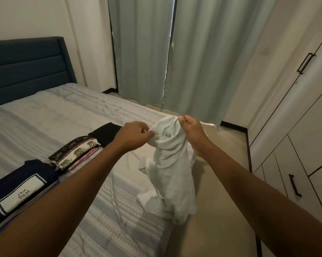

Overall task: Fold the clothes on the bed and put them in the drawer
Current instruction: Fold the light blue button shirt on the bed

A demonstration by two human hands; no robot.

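The bed [54, 115] spreads below and to the left of the fingers, its striped sheet bare right under them. The wardrobe [295, 127] stands well to the right of the right fingers, every front closed. Its low panel [284, 175] with the dark handle may be the drawer, though this angle does not settle it.

The cloth [171, 164], pale and crumpled, hangs from both sets of fingers. Its top edge is bunched between them and its tail drops past the bed's corner, over the floor [217, 210]. Left of the left fingers, three folded pieces lie in a row on the sheet: a navy top [21, 179] farthest from them, an elephant print [75, 151] next, and a black piece [104, 134] just beside the left wrist.

The left hand [134, 136] pinches the cloth's edge, fingers [147, 134] curled round a fold. The right hand [191, 130] grips the other end, fingers [184, 119] clenched on a gather.

Both grips hold bunched fabric rather than a seam or shoulder, so shaking the cloth out could leave it twisted and the fold lopsided. The tail hangs off the bed, so lowered carelessly it would drag on the floor. A wide swing to the left could knock the black piece out of square.
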